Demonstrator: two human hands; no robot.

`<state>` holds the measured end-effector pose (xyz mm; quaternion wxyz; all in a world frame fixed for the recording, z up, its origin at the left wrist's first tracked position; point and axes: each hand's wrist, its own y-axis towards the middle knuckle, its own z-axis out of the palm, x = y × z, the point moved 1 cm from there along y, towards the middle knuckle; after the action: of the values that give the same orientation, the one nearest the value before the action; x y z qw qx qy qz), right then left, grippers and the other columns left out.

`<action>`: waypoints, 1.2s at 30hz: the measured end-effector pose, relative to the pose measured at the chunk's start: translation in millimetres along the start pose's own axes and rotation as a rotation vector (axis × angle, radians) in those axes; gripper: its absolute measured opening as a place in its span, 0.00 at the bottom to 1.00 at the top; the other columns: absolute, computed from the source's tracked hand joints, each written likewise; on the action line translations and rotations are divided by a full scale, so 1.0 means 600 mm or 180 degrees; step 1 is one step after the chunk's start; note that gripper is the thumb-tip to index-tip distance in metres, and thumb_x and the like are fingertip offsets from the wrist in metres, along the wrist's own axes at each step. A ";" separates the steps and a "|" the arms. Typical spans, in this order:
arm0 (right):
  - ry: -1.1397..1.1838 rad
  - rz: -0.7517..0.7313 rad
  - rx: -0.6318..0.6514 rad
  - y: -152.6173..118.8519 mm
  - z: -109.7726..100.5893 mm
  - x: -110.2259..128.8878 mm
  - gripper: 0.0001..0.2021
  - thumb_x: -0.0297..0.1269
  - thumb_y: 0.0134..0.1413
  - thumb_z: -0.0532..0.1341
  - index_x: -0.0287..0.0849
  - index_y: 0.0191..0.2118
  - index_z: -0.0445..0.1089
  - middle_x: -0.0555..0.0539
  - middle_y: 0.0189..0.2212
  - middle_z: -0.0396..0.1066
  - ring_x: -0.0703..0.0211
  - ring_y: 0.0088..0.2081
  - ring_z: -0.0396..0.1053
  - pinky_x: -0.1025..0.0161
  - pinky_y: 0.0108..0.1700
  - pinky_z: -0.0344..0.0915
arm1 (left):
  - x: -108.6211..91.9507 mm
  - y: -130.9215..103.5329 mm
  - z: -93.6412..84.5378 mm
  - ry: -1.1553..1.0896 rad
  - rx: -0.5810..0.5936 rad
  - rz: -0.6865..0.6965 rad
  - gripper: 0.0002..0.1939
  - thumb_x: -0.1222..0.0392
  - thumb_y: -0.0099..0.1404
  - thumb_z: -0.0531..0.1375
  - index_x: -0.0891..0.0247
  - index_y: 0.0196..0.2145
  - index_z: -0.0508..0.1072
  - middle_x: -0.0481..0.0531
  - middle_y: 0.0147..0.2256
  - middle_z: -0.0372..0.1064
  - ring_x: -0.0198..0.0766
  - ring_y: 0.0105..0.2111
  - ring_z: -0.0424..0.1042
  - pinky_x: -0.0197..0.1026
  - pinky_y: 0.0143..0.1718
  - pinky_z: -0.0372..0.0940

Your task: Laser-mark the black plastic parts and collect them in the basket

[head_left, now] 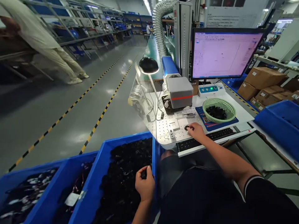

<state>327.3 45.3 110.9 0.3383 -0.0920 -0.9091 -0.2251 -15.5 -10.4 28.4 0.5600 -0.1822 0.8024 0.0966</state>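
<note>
My left hand (145,183) is closed on a small black part (144,174), above a blue bin (105,146) full of black parts. Over the white perforated work plate (161,133), my right hand (196,132) pinches a small round black part (186,127) between thumb and fingers. To the right of that hand, a light green basket (231,115) of black parts sits on a blue mat (211,127). A grey box-shaped machine head with a red stripe (181,93) stands behind the plate, and a metal fixture (174,126) lies left of my right hand.
A lit lamp (149,65) and cables stand at the plate's back left. Behind the basket are a monitor (226,54) and control box (211,89). A keyboard (219,134) lies below the front edge. More blue bins and cartons (263,77) flank the station; a person stands far left.
</note>
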 end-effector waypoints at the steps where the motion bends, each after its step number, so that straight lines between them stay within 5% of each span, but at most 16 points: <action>1: -0.0119 0.0043 0.0073 0.021 0.015 -0.004 0.04 0.31 0.54 0.64 0.42 0.35 0.76 0.47 0.32 0.73 0.56 0.36 0.69 0.62 0.42 0.64 | 0.017 0.005 -0.008 0.0219 -0.0121 0.0146 0.19 0.42 0.60 0.60 0.61 0.38 0.73 0.51 0.31 0.71 0.42 0.30 0.72 0.48 0.38 0.68; 6: -0.0284 0.0128 0.0339 0.095 0.068 -0.006 0.05 0.31 0.57 0.62 0.43 0.36 0.77 0.46 0.38 0.74 0.57 0.39 0.70 0.63 0.42 0.63 | 0.063 -0.007 -0.021 0.0675 -0.0162 0.0536 0.17 0.44 0.62 0.59 0.60 0.37 0.73 0.54 0.33 0.72 0.47 0.36 0.74 0.50 0.41 0.69; 16: 0.0073 -0.0033 0.0132 0.112 0.103 -0.025 0.09 0.33 0.58 0.63 0.43 0.44 0.75 0.46 0.38 0.74 0.54 0.40 0.70 0.60 0.44 0.65 | 0.044 -0.011 -0.006 0.0837 -0.0354 0.1760 0.10 0.52 0.65 0.60 0.61 0.37 0.71 0.56 0.37 0.73 0.45 0.38 0.74 0.49 0.47 0.68; 23: -0.0190 0.0013 0.0209 0.105 0.105 -0.026 0.06 0.38 0.58 0.66 0.44 0.40 0.75 0.44 0.39 0.75 0.49 0.44 0.69 0.55 0.48 0.63 | 0.059 -0.002 -0.005 0.1437 -0.0874 0.1123 0.12 0.49 0.65 0.59 0.59 0.35 0.71 0.56 0.36 0.73 0.48 0.39 0.73 0.50 0.45 0.68; 29: -0.0575 0.0024 0.0329 0.114 0.114 -0.026 0.09 0.42 0.59 0.66 0.44 0.30 0.71 0.45 0.34 0.73 0.50 0.41 0.67 0.56 0.46 0.59 | 0.059 0.006 0.001 0.1723 -0.0832 0.0736 0.13 0.46 0.63 0.57 0.59 0.32 0.70 0.55 0.32 0.71 0.49 0.37 0.72 0.49 0.42 0.66; 36: -0.0527 -0.0140 0.0359 0.117 0.109 -0.026 0.08 0.41 0.61 0.64 0.43 0.34 0.73 0.44 0.36 0.72 0.49 0.42 0.66 0.56 0.46 0.57 | 0.055 0.006 0.004 0.1824 -0.0816 0.0524 0.10 0.51 0.61 0.57 0.59 0.29 0.69 0.56 0.32 0.69 0.48 0.36 0.70 0.49 0.41 0.65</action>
<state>324.1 137.7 81.1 0.2616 -0.0712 -0.9470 -0.1725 -24.8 -12.4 -3.7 0.2741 -0.2055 0.9208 0.1866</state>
